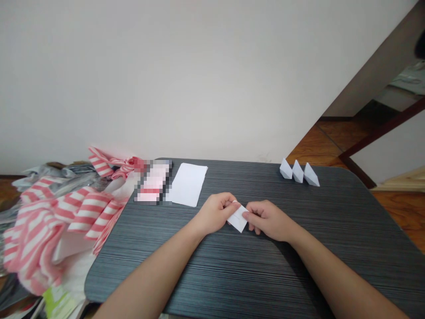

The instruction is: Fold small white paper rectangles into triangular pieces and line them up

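Between my two hands is a small folded piece of white paper, tilted so that one corner points down toward me. My left hand pinches its upper left side, thumb on top. On the right edge, my right hand grips the same paper between thumb and fingers. The undersides of the paper and some fingertips are hidden. Beyond my left hand, white paper sheets lie on the dark table. Three folded white paper shapes stand in a row near the far right edge.
A blurred-out rectangular object with a pink face lies left of the sheets. Red-and-white striped cloth and plastic bags are heaped beside the table's left edge. A pale wall rises behind the table; wooden floor shows at right.
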